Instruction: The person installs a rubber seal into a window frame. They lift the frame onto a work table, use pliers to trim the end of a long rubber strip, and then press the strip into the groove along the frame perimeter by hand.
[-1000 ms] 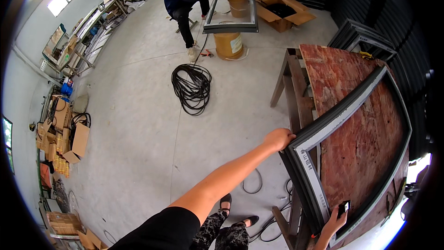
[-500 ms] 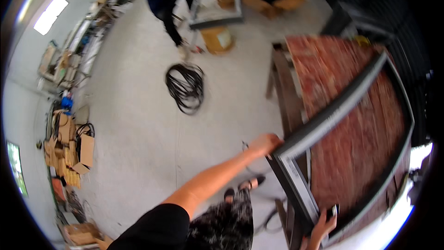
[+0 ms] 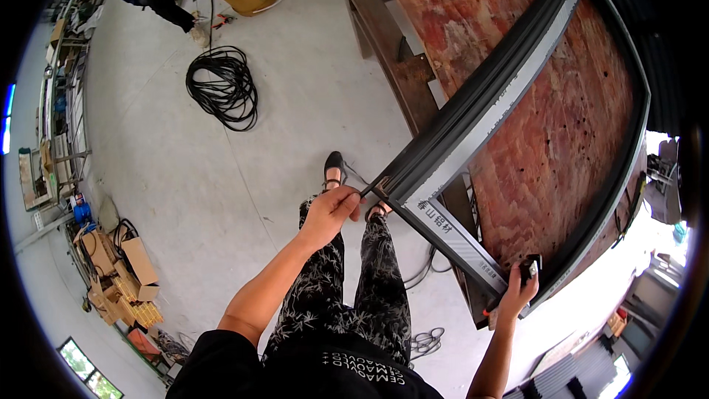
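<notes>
Head view | left hand point(image 3: 331, 213) is pinching a black strip point(image 3: 367, 189) | right hand point(image 3: 519, 294) is gripping a small black tool point(image 3: 529, 269) | frame point(image 3: 518, 94) is lying just right of left hand, on desk point(image 3: 443, 15)

Lettering point(image 3: 435, 217) on frame point(image 3: 484, 149), black shirt point(image 3: 314, 378)

Left hand point(image 3: 330, 214) has come off the near-left corner of the metal frame point(image 3: 473, 122). It's now just outside that corner, pinching a thin black strip point(image 3: 369, 188) there. Black shoes point(image 3: 334, 166) now show right by the same corner.
</notes>
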Demonstrator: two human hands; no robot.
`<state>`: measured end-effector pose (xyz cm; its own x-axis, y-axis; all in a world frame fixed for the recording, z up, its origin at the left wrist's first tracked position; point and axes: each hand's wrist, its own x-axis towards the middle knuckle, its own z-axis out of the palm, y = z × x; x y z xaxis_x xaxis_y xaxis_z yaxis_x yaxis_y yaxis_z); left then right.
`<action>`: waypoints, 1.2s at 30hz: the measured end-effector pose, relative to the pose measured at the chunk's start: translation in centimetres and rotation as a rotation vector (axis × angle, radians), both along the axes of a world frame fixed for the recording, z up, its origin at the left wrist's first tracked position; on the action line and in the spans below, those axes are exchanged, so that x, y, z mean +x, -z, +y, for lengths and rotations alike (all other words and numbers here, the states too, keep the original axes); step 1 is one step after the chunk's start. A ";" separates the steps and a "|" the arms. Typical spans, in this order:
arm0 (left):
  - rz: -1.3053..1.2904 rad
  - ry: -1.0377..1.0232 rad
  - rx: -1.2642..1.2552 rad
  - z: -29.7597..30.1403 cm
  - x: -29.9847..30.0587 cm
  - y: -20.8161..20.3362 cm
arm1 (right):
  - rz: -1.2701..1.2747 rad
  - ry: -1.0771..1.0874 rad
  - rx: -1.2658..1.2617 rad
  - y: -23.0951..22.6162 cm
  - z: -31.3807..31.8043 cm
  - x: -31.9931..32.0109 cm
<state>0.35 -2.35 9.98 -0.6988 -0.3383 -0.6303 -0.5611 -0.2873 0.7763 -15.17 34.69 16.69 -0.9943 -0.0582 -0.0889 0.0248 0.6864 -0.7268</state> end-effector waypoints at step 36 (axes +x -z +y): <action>-0.021 0.312 -0.260 -3.6 -4.6 -1.4 | -0.500 -0.442 -0.001 2.8 -22.2 8.0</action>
<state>-4.23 -5.92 11.40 -0.7812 -0.2618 -0.5667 -0.6065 0.1035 0.7883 -7.13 12.53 13.91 -0.7163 -0.4510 -0.5325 0.0755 0.7085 -0.7017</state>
